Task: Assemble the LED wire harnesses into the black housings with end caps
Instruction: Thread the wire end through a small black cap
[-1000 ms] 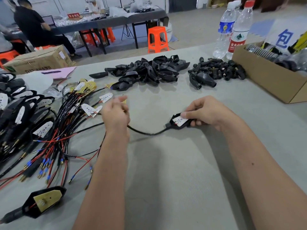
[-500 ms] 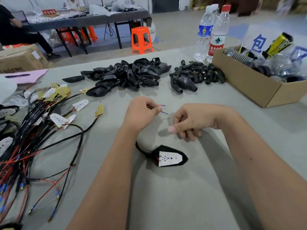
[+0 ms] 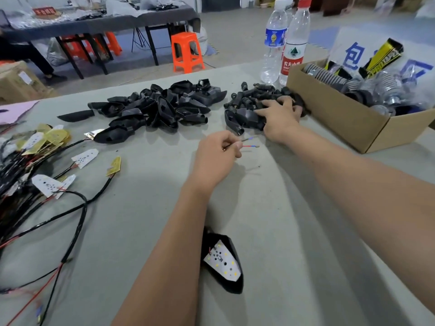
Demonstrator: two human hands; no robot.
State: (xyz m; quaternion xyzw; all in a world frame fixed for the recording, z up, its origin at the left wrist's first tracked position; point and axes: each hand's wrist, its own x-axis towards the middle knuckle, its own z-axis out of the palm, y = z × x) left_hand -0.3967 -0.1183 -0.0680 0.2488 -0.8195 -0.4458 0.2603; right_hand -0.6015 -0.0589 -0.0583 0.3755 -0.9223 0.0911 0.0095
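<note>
My left hand pinches the thin red and black wire ends of a harness at the table's middle. That harness's black housing, with its white LED board facing up, lies near my left forearm, close to me. My right hand lies on the pile of black end caps, fingers spread among them; whether it holds one I cannot tell. A heap of empty black housings sits to the left of the caps. Loose LED wire harnesses are bundled at the left.
A cardboard box of metal parts stands at the right, touching the cap pile. Two water bottles stand behind the caps. A pink sheet lies at the far left. Beyond the table are an orange stool and another work table.
My right hand left the wire ends and reached forward onto the end cap pile. My left hand keeps its pinch on the wires. The assembled housing now lies nearer to me.
</note>
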